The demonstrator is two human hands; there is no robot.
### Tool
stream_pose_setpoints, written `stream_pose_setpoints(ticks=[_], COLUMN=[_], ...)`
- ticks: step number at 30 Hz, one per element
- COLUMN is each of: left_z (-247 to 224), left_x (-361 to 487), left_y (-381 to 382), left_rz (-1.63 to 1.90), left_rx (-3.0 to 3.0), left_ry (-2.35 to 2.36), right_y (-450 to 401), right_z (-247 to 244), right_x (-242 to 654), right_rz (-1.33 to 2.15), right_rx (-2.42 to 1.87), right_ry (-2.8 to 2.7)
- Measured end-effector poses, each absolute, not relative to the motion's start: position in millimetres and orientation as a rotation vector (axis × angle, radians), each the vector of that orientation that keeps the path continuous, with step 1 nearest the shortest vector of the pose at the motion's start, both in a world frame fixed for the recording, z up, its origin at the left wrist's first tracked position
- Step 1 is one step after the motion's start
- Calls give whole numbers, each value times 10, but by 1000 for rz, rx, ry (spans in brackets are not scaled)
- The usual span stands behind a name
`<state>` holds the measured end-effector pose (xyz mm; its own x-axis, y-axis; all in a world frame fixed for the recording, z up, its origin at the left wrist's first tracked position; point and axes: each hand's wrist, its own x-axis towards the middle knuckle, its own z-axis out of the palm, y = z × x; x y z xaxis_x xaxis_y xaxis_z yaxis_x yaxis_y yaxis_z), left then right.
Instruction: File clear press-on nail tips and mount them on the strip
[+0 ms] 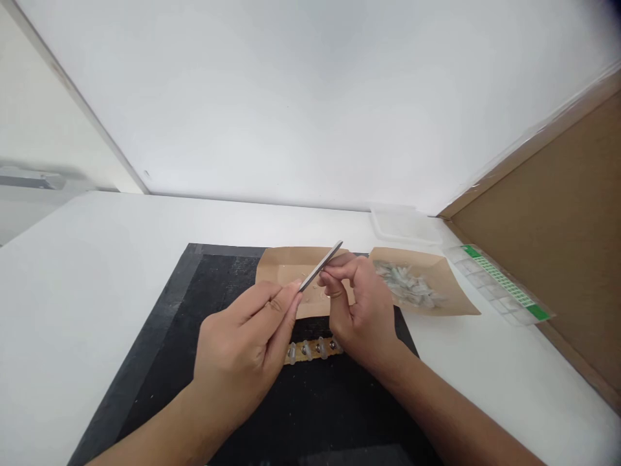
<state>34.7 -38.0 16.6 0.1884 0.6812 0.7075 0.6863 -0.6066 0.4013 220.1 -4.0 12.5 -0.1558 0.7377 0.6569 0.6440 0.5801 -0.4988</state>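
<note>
My left hand [252, 333] is closed on a slim grey nail file [321, 266], which slants up and to the right out of the fingertips. My right hand [361, 301] is pinched close against the file's side; whatever lies between its thumb and fingers is too small or hidden to make out. Behind both hands lies a brown paper tray [276, 262] with a few tiny clear bits in it. Below them, a yellowish strip [313, 350] bearing several clear pieces on small round metal studs rests on the black mat [310, 414], partly covered by my hands.
To the right, a second brown paper tray [456, 298] holds a heap of clear, nail-tip-like pieces [410, 283]. Beyond it lies a clear compartment box [504, 285] with a green label. A translucent lid or tray [405, 223] sits by the back wall. A brown board [548, 213] bounds the right side.
</note>
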Motion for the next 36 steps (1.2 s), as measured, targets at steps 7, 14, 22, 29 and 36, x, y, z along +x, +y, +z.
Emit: stream_pose_setpoints(ticks=[7,14,22,29,36], left_z=[145,118,146,146,161], left_x=[353,361,353,337,339], left_y=[-383,-382,-387,-365,-359], left_rz=[-1436,-1444,-1460,-1509,-1543], left_rx=[-2438,-2477,-2448,-2470,-2471], left_ry=[-1415,-1466,-1459,-1501,-1500], right_y=[-72,-16,-13,-6,4], right_z=[145,148,162,150,162], right_x=[2161,2172,2151,2135,2153], right_rz=[90,-38,-31,-67,-61], right_rx=[-1124,-1122,-1094,-1123,-1121], right_ry=[-2004,-1950,-1980,-1964,-2002])
